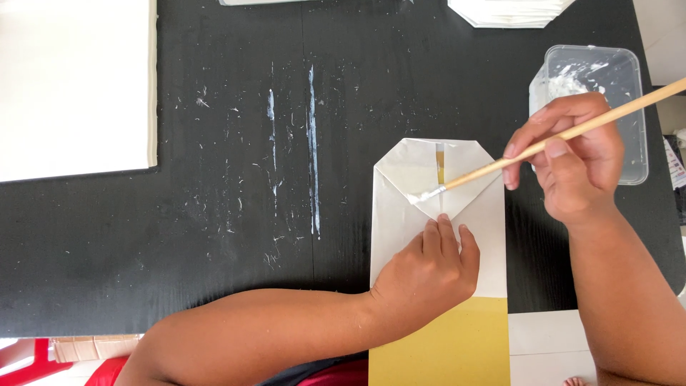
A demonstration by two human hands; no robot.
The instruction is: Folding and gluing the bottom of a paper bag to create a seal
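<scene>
Left hand (429, 268) flat, fingers unclenched, pins our folded white-and-yellow paper bag (436, 286); right hand (572, 157) pinching thin wooden glue brush (550, 143), excess glue cd smear past flap.

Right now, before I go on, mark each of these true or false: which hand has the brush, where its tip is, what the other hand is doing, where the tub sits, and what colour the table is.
1. The right hand holds the brush. True.
2. The brush tip rests inside the plastic tub. False: the tip, white with paste, lies on the folded paper bag, on its triangular flap.
3. The left hand presses flat on the paper bag. True.
4. The plastic tub sits at the left edge of the table. False: it sits to the right, behind the right hand.
5. The table is white. False: it is black, streaked with white smears.
</scene>
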